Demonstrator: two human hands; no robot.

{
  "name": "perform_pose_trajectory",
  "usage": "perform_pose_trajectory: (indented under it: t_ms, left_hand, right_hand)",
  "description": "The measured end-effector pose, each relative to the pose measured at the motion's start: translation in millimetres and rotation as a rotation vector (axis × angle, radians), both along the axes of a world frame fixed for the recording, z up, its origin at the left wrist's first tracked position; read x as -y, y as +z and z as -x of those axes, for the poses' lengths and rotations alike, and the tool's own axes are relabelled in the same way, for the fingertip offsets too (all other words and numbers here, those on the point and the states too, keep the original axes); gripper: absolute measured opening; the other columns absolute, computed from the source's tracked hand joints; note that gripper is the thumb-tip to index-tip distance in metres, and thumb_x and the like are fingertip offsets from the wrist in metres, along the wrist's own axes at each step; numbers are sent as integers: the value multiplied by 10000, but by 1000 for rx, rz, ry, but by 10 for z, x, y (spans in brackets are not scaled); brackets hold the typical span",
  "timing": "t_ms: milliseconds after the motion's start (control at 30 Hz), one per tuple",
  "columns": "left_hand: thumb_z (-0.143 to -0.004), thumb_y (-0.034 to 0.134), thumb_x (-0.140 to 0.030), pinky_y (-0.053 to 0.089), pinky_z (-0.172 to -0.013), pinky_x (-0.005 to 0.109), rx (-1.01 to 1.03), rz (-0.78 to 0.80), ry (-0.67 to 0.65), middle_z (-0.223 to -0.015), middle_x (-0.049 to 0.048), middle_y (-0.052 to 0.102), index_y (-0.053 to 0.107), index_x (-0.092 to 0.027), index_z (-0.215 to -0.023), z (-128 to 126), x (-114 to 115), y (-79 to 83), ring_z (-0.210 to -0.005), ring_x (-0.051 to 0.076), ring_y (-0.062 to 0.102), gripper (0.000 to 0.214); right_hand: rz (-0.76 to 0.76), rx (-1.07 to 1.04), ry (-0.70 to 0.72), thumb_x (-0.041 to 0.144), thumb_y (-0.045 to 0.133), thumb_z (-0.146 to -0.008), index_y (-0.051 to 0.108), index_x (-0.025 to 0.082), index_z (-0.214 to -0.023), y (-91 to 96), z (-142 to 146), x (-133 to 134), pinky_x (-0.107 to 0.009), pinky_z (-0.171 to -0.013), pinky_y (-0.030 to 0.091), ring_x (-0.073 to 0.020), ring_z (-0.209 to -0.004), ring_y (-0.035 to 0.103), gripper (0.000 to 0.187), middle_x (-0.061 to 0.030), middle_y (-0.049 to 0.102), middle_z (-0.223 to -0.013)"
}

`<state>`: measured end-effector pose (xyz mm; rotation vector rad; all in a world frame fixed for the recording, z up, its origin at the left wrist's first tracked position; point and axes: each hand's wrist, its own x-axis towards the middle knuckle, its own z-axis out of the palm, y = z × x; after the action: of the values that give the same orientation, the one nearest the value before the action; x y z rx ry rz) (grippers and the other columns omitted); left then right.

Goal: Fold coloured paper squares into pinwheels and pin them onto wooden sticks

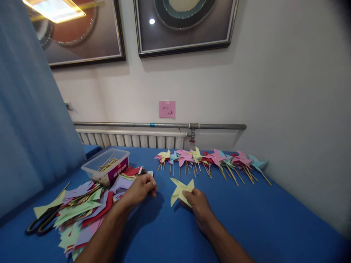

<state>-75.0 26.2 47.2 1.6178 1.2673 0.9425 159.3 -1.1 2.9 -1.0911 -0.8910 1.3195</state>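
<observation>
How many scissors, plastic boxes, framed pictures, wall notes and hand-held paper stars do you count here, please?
Scissors: 1
Box: 1
Pictures: 2
Note: 1
Star, yellow, held in the right hand: 1
Total: 6

My right grip (199, 206) pinches one point of a yellow paper pinwheel (179, 190) low over the blue desk (246, 219), while my left grip (141, 190) rests curled at the edge of a pile of cut coloured paper (82, 212). Behind them a row of finished pinwheels (211, 160) lies near the wall. A clear box of sticks (105, 166) and black scissors (41, 223) sit to the left.
</observation>
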Motion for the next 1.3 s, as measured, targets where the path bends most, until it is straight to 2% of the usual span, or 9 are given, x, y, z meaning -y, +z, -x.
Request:
perform_pose_trajectory:
  t_ms: [100, 200, 267, 367, 533, 700, 900, 1167, 1300]
  left_hand:
    - [-828, 553, -294, 352, -593, 238, -445, -193, 139, -663, -6, 622, 585, -185, -746, 284, -61, 46, -614, 134, 567, 140]
    - [-800, 559, -213, 352, -618, 241, -720, -183, 157, -674, -1, 636, 657, -186, -722, 477, -111, 72, -663, 145, 581, 129]
    - [-758, 568, -171, 356, -615, 240, -806, -105, 98, -696, 8, 665, 693, -193, -715, 467, -111, 72, -691, 156, 611, 134]
    - [-743, 554, -154, 375, -623, 251, -909, -51, 59, -752, 37, 717, 735, -216, -739, 324, -76, 66, -763, 190, 667, 191]
    - [-797, 537, -193, 455, -711, 314, -1107, -58, 158, -1022, 139, 762, 769, -215, -879, 199, -56, 46, -949, 288, 709, 247]
    - [-795, 529, -148, 504, -787, 372, -1153, 16, 185, -1067, 183, 756, 760, -183, -921, 232, -95, 5, -1017, 338, 707, 265]
    - [-834, 506, -147, 510, -832, 374, -1131, -10, 185, -1146, 209, 728, 728, -162, -983, 199, -105, -33, -1050, 323, 699, 268]
    - [-797, 571, -163, 481, -754, 345, -1023, 2, 174, -1000, 178, 754, 750, -189, -833, 211, -126, -27, -971, 329, 715, 185]
    - [-792, 578, -177, 464, -718, 323, -1012, -5, 154, -932, 144, 770, 775, -231, -840, 196, -122, -45, -927, 311, 722, 210]
  right_hand:
    - [21, -13, -19, 301, 743, -668, 748, 156, -849, -6, 6, -13, -281, -657, 564, -205, -682, 709, 232, -40, 770, -746]
    - [30, -9, -26, 290, 749, -652, 742, 155, -811, -5, 9, -22, -280, -653, 563, -196, -663, 697, 208, -41, 767, -732]
    - [33, -3, -23, 283, 748, -650, 739, 153, -807, 0, 9, -20, -271, -627, 554, -187, -638, 685, 204, -42, 765, -724]
    - [28, 1, -20, 292, 748, -658, 738, 154, -833, 12, 7, -7, -270, -611, 553, -190, -634, 688, 223, -41, 767, -728]
    - [27, 21, -13, 317, 755, -660, 737, 163, -855, 20, 7, 10, -292, -625, 572, -225, -684, 723, 249, -34, 774, -738]
    - [38, 23, -11, 319, 743, -656, 737, 159, -878, 21, 10, 3, -277, -620, 563, -211, -677, 717, 274, -36, 777, -762]
    - [30, 22, -7, 328, 749, -653, 736, 153, -859, 4, 6, 0, -280, -653, 560, -215, -701, 720, 271, -39, 770, -746]
    - [33, 20, -7, 319, 740, -651, 742, 148, -850, 25, 10, 7, -267, -644, 540, -189, -658, 690, 263, -39, 762, -729]
    - [31, 30, 1, 317, 734, -650, 745, 146, -853, 30, 11, 9, -271, -655, 542, -188, -652, 688, 265, -40, 763, -727]
